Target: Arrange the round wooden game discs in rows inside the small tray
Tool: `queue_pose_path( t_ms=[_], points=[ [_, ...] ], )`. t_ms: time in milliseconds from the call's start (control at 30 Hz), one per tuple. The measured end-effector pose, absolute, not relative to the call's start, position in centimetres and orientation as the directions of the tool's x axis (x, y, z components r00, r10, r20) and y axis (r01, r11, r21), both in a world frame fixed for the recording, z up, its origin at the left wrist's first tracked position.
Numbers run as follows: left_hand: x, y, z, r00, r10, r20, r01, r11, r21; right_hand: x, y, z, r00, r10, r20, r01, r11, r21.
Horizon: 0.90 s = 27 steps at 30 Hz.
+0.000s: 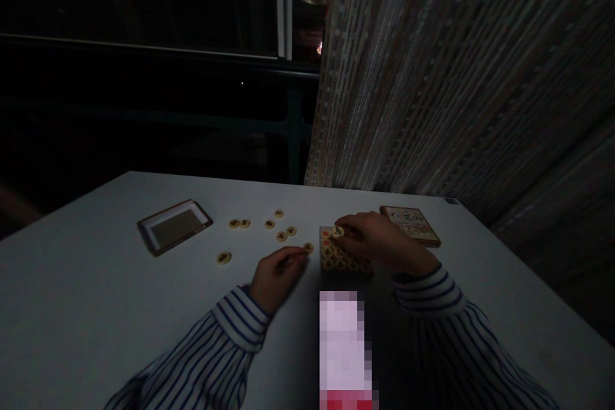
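Note:
My right hand (368,240) pinches a round wooden piece (337,231) with a dark character, above the far left part of a box (323,267). Inside the box lie rows of similar pieces, some with red characters near its left side; my right hand hides part of them. My left hand (278,275) is closed, thumb and finger on another round piece (308,247) just left of the box. Several loose pieces lie on the white table, among them one (278,213) at the back and a piece (223,258) at the left.
An open rectangular tray or lid (154,247) lies on the table (96,295) at the left. Behind my right hand is a flat box with printed writing (412,225). A string curtain (408,64) hangs beyond the table's back right edge.

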<state>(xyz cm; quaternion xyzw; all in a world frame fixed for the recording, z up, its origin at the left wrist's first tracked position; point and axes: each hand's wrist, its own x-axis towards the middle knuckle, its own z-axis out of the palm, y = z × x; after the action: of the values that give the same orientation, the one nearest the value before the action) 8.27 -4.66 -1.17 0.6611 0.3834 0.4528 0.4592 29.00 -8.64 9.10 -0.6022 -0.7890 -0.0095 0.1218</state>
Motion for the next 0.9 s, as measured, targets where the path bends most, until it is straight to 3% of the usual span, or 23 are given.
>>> queue_pose_path(
  t_ms=[300, 700, 900],
  points=[
    [9.4, -4.7, -0.2, 0.359, 0.874, 0.326, 0.186, -0.41, 0.893, 30.7, -9.3, 10.0, -0.199, 0.97, 0.138, 0.952, 0.225, -0.209],
    [12.3, -4.5, -0.9, 0.431, 0.748, 0.504, 0.308, -0.647, 0.698, 31.8, -9.2, 9.0, -0.174, 0.976, 0.131, 0.96, 0.198, -0.2],
    [11.6, -4.5, -1.8, 0.477, 0.701, 0.53, 0.333, -0.702, 0.629, 32.2, -8.6, 8.2, -0.146, 0.989, 0.019, 0.974, 0.147, -0.174]
  ],
)
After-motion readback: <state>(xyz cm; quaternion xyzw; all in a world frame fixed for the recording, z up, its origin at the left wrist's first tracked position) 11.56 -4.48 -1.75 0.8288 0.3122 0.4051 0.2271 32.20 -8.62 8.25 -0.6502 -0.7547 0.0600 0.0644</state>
